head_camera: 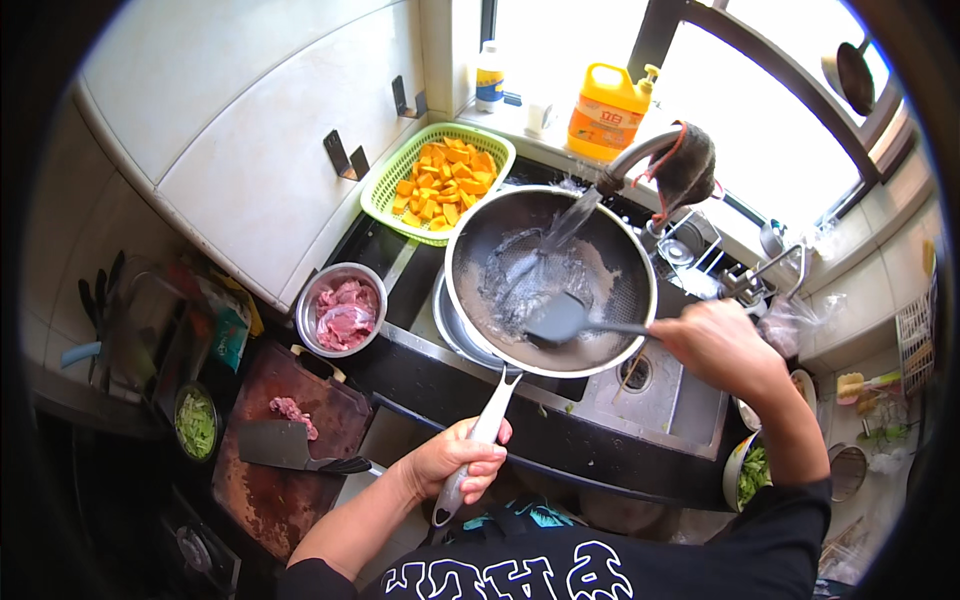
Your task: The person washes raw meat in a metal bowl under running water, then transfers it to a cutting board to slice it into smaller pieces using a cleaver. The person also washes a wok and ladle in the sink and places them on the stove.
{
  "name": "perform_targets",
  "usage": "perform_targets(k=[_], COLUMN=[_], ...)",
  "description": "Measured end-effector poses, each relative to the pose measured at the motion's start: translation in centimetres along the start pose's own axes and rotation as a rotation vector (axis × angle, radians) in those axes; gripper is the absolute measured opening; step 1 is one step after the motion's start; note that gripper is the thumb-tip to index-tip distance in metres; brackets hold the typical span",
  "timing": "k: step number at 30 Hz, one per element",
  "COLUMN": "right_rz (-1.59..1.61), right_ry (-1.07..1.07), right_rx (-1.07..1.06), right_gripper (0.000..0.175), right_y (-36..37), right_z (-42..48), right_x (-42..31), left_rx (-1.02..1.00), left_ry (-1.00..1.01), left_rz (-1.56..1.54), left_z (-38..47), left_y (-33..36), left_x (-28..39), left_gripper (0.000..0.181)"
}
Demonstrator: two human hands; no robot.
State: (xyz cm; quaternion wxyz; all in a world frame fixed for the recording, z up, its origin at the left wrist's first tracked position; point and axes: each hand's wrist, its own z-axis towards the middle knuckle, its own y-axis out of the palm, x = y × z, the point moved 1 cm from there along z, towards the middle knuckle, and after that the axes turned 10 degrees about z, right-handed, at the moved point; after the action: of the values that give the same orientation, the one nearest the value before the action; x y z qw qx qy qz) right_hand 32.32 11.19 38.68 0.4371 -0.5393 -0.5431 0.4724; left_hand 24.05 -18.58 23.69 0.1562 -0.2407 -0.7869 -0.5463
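Observation:
My left hand (463,460) is closed around the pale handle of a wok (460,300), which is held over the sink under the tap (637,157). Water runs from the tap into the wok, where cloudy greyish water lies over the textured bottom. In my right hand (712,345) is a dark spatula (559,321), its blade in the water near the wok's middle. A dark cloth (684,166) hangs over the tap. Beneath the wok, a metal basin (444,322) is partly hidden.
Left of the wok are a green basket (375,196) of orange chunks and a metal bowl (303,313) of raw meat. A cleaver (274,444) rests on the cutting board (262,499). A detergent jug (606,112) stands on the sill; a bowl of chopped greens (731,474) is at right.

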Motion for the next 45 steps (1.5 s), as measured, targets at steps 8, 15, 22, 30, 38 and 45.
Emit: perform_targets(k=[8,15,22,30,38,45], right_rz=[-0.051,0.071,0.216,0.298,0.095,-0.621], right_ry=[0.025,0.060,0.158,0.120,0.238,-0.138], right_rx=[-0.092,-0.036,-0.007,0.046,0.097,0.363], right_gripper=[0.011,0.014,0.010,0.017,0.011,0.028], right_y=[-0.6,1.0,6.0,8.6,6.4,16.8], right_z=[2.5,1.8,0.9,5.1,9.3,17.5], right_x=[-2.7,-3.1,-1.1,0.0,8.4,20.1], left_rx=[-0.034,-0.018,-0.002,0.008,0.057,0.106], left_ry=[-0.006,-0.012,-0.104,-0.139,-0.129,-0.140], left_rz=[-0.005,-0.004,-0.062,-0.078,-0.106,-0.107], left_z=[0.4,0.0,-2.0,-2.0,-3.8,-3.8], left_y=[0.3,-0.2,0.9,0.5,0.5,0.9], left_x=[-0.2,-0.3,0.3,-0.4,-0.6,-0.7], left_gripper=[0.015,0.014,0.013,0.014,0.015,0.015])
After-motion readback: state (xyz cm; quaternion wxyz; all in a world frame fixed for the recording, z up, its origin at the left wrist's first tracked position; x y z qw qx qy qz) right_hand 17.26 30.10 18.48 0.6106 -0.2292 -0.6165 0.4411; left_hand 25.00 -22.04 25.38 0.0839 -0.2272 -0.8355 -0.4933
